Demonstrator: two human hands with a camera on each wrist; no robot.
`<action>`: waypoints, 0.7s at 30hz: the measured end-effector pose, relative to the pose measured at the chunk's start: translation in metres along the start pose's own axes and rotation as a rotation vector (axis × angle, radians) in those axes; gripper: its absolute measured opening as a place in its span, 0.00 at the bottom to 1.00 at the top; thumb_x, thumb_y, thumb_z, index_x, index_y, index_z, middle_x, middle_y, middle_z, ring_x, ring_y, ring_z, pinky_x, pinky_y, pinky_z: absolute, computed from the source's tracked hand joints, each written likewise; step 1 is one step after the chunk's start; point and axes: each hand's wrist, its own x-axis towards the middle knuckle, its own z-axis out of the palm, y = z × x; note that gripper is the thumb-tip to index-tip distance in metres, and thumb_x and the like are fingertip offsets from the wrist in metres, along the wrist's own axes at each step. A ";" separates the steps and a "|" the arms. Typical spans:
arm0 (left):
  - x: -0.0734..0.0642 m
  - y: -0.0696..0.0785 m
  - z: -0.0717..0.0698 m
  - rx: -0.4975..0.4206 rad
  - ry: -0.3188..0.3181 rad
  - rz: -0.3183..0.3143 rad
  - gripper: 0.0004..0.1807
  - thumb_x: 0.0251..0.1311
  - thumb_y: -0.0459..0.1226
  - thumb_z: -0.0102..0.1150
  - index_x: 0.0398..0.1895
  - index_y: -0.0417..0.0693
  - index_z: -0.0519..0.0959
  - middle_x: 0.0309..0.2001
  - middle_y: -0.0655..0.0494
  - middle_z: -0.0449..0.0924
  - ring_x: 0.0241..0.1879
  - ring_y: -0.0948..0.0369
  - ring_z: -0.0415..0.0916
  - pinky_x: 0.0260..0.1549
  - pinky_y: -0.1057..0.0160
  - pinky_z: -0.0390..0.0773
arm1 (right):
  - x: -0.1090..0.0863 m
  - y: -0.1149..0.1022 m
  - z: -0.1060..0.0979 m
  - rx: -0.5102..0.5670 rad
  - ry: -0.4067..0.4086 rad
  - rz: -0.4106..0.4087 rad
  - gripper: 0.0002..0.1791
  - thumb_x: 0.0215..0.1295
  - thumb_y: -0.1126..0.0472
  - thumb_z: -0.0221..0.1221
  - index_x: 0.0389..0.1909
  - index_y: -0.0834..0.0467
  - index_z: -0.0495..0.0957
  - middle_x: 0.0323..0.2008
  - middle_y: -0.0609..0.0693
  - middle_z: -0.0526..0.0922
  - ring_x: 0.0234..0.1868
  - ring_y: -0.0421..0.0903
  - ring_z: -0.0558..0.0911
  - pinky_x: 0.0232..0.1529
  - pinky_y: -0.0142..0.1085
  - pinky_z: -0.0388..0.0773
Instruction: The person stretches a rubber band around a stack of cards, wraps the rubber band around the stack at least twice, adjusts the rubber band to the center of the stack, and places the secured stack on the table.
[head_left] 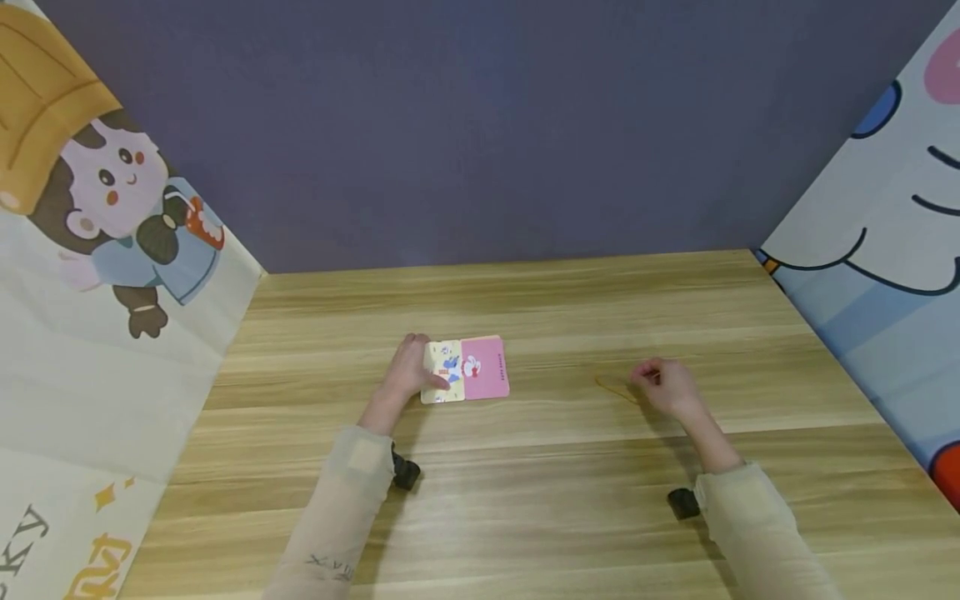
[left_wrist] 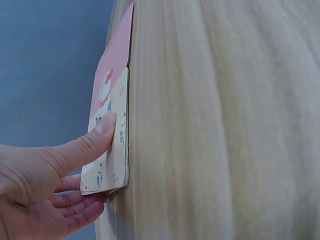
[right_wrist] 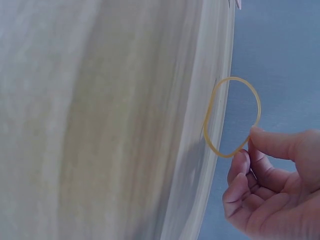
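A small pink and pale-yellow booklet (head_left: pixel 485 368) with cartoon figures lies near the middle of the table. My left hand (head_left: pixel 408 367) grips its left end. In the left wrist view the thumb (left_wrist: pixel 102 131) presses on the booklet's (left_wrist: pixel 114 80) yellow face while the other fingers curl under its edge. Off to the right, my right hand (head_left: pixel 667 387) pinches a thin yellow rubber band (head_left: pixel 617 390) between thumb and forefinger. The rubber band (right_wrist: pixel 206 122) hangs as an open loop beside the fingertips in the right wrist view.
The wood-grain table (head_left: pixel 525 500) reaches back to a dark purple-grey panel (head_left: pixel 495 133). Cartoon-printed panels stand at the left (head_left: pixel 187 367) and right (head_left: pixel 885 333) sides. Small black wrist devices, one left (head_left: pixel 405 472) and one right (head_left: pixel 683 503), sit at the sleeves.
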 end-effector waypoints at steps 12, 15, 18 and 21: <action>0.000 0.002 0.000 -0.006 -0.041 -0.089 0.47 0.19 0.38 0.77 0.50 0.33 0.66 0.46 0.38 0.64 0.46 0.47 0.65 0.50 0.53 0.71 | -0.001 -0.001 0.001 0.002 -0.004 0.015 0.08 0.60 0.67 0.53 0.32 0.70 0.75 0.28 0.59 0.77 0.29 0.52 0.76 0.27 0.37 0.75; 0.000 0.003 -0.001 -0.035 -0.039 -0.092 0.48 0.19 0.37 0.77 0.51 0.33 0.64 0.49 0.37 0.60 0.46 0.47 0.65 0.50 0.54 0.72 | -0.001 -0.001 0.001 0.000 -0.003 0.016 0.08 0.60 0.67 0.53 0.32 0.70 0.75 0.28 0.59 0.77 0.29 0.52 0.76 0.27 0.37 0.74; 0.001 0.004 -0.001 -0.084 -0.037 -0.088 0.48 0.19 0.35 0.77 0.52 0.32 0.63 0.51 0.36 0.56 0.44 0.47 0.66 0.48 0.56 0.73 | -0.001 -0.001 0.001 0.002 -0.006 0.025 0.09 0.60 0.66 0.53 0.32 0.70 0.75 0.28 0.59 0.77 0.30 0.52 0.76 0.27 0.37 0.74; 0.000 0.003 -0.001 -0.121 -0.033 -0.085 0.49 0.19 0.33 0.77 0.53 0.32 0.62 0.52 0.36 0.54 0.43 0.47 0.67 0.47 0.57 0.74 | -0.002 -0.001 0.000 0.012 -0.010 0.033 0.09 0.61 0.66 0.53 0.33 0.70 0.75 0.28 0.59 0.77 0.30 0.52 0.75 0.27 0.36 0.74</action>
